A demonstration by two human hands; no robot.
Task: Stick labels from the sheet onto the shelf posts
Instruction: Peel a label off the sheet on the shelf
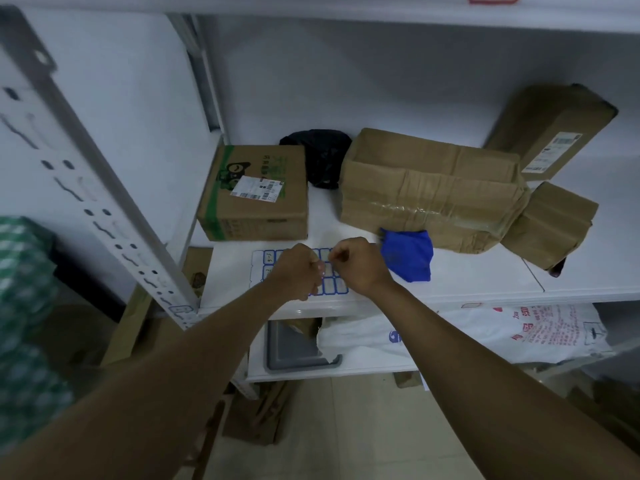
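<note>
We are at the peeling step, we judge: a label must come free before it goes to the shelf post (pixel 104 209), standing well left. The label sheet (pixel 263 268), white with blue-bordered rectangles, lies flat at the shelf's front edge. Our left hand (pixel 298 271) and right hand (pixel 356 265) meet over it, fingers curled as if pinching; whether a label is held we cannot tell.

Label sheet (pixel 298 271): on the shelf (pixel 467 282) near its front edge, under both hands
Shelf post (pixel 104 202): left of the sheet
Printed box (pixel 256 194): behind the sheet
Taped box (pixel 433 188): right of it — bag (pixel 322 157) between them, further back
</note>
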